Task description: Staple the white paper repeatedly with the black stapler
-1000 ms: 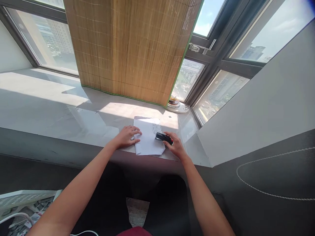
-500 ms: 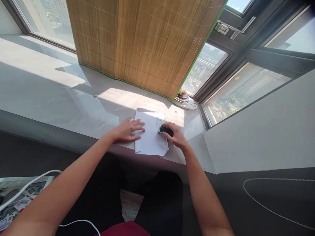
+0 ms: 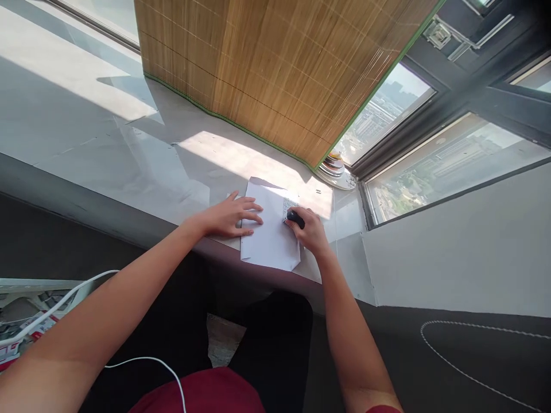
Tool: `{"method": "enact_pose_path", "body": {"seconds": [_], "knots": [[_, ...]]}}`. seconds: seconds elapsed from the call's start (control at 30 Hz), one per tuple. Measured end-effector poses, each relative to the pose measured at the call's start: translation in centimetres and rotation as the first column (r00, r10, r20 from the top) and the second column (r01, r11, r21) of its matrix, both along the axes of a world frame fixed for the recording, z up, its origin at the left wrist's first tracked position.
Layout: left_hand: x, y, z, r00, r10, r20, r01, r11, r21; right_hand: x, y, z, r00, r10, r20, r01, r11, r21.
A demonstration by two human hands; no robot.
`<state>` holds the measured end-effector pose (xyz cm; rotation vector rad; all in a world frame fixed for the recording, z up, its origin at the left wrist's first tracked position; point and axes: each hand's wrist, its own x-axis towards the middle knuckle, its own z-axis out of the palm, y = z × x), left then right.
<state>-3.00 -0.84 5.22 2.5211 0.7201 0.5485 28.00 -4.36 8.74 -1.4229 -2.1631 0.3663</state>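
Note:
A white sheet of paper [image 3: 271, 238] with folded corners lies on the sill. On its right part is a narrow patch of dense dark print [image 3: 289, 202]. My right hand [image 3: 313, 230] is closed around a small black roller stamp [image 3: 296, 218], which sits at the lower end of that patch; my fingers hide part of it. Spread flat, my left hand [image 3: 235, 215] rests across the paper's left edge with its fingertips on the sheet and nothing in its grasp.
Behind the paper hangs a bamboo blind [image 3: 267, 74] with a green border. A stack of plates [image 3: 338, 171] stands in the corner by the window. The pale sill [image 3: 107, 172] runs left. A white cable [image 3: 142, 359] passes below my left arm.
The view has shifted and tilted a little. My right hand still grips the roller stamp at the lower end of the print, and my left hand stays spread on the paper.

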Motion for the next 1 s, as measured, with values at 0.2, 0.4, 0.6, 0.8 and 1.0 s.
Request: {"method": "enact_pose_path", "body": {"seconds": [0.2, 0.4, 0.6, 0.8, 1.0], "knots": [[-0.1, -0.1, 0.0, 0.997, 0.008, 0.082, -0.005, 0.999, -0.037, -0.9, 0.8, 0.1, 0.976, -0.168, -0.137, 0.175, 0.983, 0.045], [-0.1, 0.1, -0.4, 0.993, 0.004, 0.118, -0.001, 1.0, -0.024, -2.5, 3.4, -0.5, 0.966, -0.257, 0.009, 0.257, 0.965, -0.046], [-0.2, 0.1, -0.4, 1.0, -0.014, 0.023, 0.013, 0.999, 0.043, -5.2, 2.4, 0.4, 0.865, -0.369, 0.34, 0.408, 0.912, -0.048], [-0.2, 0.0, 0.1, 0.998, -0.011, -0.055, 0.015, 0.997, 0.08, -5.9, 2.2, 1.7, 0.821, -0.441, 0.363, 0.528, 0.829, -0.186], [-0.3, -0.2, 0.1, 0.999, 0.004, -0.042, -0.001, 0.997, 0.08, -5.1, 2.7, 1.9, 0.828, -0.479, 0.29, 0.552, 0.787, -0.276]]}}
